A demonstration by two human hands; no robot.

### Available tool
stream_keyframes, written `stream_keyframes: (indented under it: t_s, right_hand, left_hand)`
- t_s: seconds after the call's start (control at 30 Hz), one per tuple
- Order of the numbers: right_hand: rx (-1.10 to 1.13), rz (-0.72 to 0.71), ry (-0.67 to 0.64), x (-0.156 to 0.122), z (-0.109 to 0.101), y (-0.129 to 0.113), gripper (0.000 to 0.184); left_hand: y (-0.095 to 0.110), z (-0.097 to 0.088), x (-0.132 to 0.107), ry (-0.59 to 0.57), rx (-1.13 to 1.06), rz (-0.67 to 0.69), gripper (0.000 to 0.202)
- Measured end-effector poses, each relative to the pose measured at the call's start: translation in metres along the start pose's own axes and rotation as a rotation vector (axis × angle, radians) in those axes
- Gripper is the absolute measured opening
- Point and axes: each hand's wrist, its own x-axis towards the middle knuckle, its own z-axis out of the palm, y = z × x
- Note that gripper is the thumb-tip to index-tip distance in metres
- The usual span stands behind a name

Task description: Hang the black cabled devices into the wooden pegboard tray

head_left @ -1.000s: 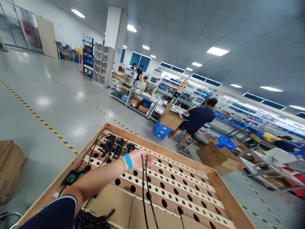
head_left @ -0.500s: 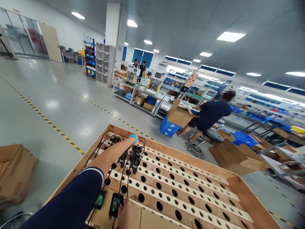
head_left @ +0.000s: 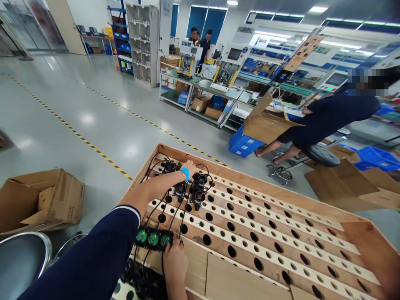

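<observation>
My left hand [head_left: 189,167], wearing a blue wristband [head_left: 185,173], reaches to the far left end of a wooden rack. Its fingers are curled down among black fan-like units, and what they hold is hidden. One black unit [head_left: 180,189] lies just below the wrist; others [head_left: 199,196] stand to its right. Nearer to me, my right hand [head_left: 176,256] has its fingers closed at a thin black cable [head_left: 182,223]. It sits right beside a row of black housings with round green circuit boards [head_left: 153,238]. Cables run from these housings toward the fan-like units.
Pale perforated strips [head_left: 250,214] and dark holes cover the wooden rack [head_left: 368,246]. A flat cardboard sheet [head_left: 243,273] lies at its near side. An open carton [head_left: 59,200] and round stool [head_left: 23,258] stand left. A person [head_left: 337,114] works at the benches beyond.
The view has tilted down and shifted left. Three green boards now show beside my right hand, where two showed before. My left hand stays at the far end of the rack.
</observation>
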Motion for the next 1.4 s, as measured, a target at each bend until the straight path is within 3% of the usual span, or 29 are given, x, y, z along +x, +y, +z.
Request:
stream_keyframes:
  t_s: [0.1, 0.17, 0.23, 0.27, 0.33, 0.37, 0.47, 0.53, 0.6, 0.7, 0.77, 0.83, 1.0, 1.1, 1.17, 1.23, 1.33, 1.4]
  right_hand:
    - [0.003, -0.004, -0.002, -0.006, 0.004, 0.004, 0.030]
    - [0.016, 0.007, -0.001, -0.007, 0.009, 0.004, 0.030]
    - [0.037, 0.013, -0.002, -0.005, 0.012, 0.005, 0.031]
    - [0.059, 0.004, -0.008, -0.003, 0.012, 0.007, 0.030]
    - [0.155, -0.051, -0.018, 0.000, 0.010, 0.019, 0.030]
    - [0.235, -0.087, 0.001, -0.001, 0.009, 0.031, 0.030]
    - [0.475, -0.130, 0.226, -0.018, 0.020, 0.081, 0.035]
    - [0.521, -0.115, 0.440, -0.042, 0.042, 0.113, 0.041]
    - [0.459, -0.133, 0.582, -0.067, 0.074, 0.130, 0.053]
    - [0.278, -0.209, 0.636, -0.092, 0.117, 0.128, 0.074]
    - [0.174, -0.241, 0.602, -0.095, 0.130, 0.121, 0.068]
    - [0.088, -0.271, 0.569, -0.090, 0.129, 0.121, 0.053]
    - [-0.032, -0.414, 0.557, -0.061, 0.092, 0.151, 0.059]
    - [0.120, -0.460, 0.492, -0.030, 0.051, 0.165, 0.050]
    - [0.285, -0.434, 0.558, -0.001, 0.006, 0.164, 0.037]
    - [0.392, -0.363, 0.649, 0.037, -0.051, 0.150, 0.040]
    - [0.347, -0.321, 0.621, 0.108, -0.135, 0.106, 0.044]
    - [0.281, -0.371, 0.593, 0.162, -0.176, 0.067, 0.042]
  left_hand:
    - [0.007, 0.000, -0.012, 0.062, 0.171, 0.153, 0.040]
    - [-0.003, 0.004, -0.040, 0.031, 0.460, 0.277, 0.049]
    - [-0.028, 0.012, -0.084, -0.174, 0.792, 0.380, 0.044]
    - [-0.045, 0.016, -0.109, -0.366, 0.876, 0.412, 0.041]
    - [-0.082, 0.023, -0.158, -0.626, 0.901, 0.495, 0.053]
    - [-0.100, 0.026, -0.180, -0.647, 0.892, 0.522, 0.058]
    - [-0.141, 0.035, -0.228, -0.524, 0.892, 0.538, 0.067]
    - [-0.154, 0.041, -0.242, -0.459, 0.929, 0.546, 0.074]
    - [-0.159, 0.045, -0.247, -0.428, 0.978, 0.552, 0.075]
    - [-0.159, 0.048, -0.245, -0.395, 1.040, 0.550, 0.068]
    - [-0.157, 0.047, -0.245, -0.373, 1.060, 0.563, 0.064]
    - [-0.154, 0.047, -0.245, -0.362, 1.071, 0.569, 0.062]
    - [-0.149, 0.047, -0.249, -0.368, 1.087, 0.539, 0.061]
    - [-0.155, 0.048, -0.247, -0.350, 1.075, 0.572, 0.063]
    - [-0.163, 0.049, -0.246, -0.325, 1.044, 0.615, 0.064]
    - [-0.174, 0.051, -0.244, -0.312, 1.025, 0.641, 0.066]
    - [-0.194, 0.058, -0.243, -0.273, 1.050, 0.676, 0.077]
    - [-0.210, 0.065, -0.240, -0.170, 1.104, 0.751, 0.082]
